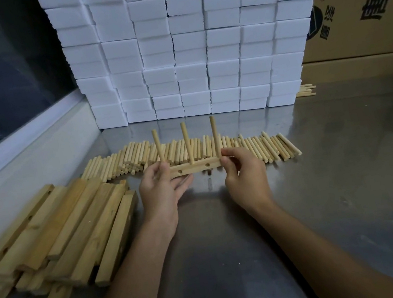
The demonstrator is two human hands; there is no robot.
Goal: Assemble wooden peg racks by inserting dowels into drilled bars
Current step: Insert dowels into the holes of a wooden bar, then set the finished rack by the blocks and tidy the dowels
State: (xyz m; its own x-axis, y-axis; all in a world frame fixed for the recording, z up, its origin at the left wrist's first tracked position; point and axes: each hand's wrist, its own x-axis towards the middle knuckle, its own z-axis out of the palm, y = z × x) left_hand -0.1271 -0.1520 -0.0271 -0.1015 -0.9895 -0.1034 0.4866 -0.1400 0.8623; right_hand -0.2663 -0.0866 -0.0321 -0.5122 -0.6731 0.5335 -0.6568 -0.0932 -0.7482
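The left hand (161, 185) is gripping one end of the bar (194, 167) and the right hand (241, 170) is pinching the other, holding it level just above the surface (322, 167), probably so the three upright dowels (186, 142) stand straight. Loose dowels (262, 147) are lying just behind.
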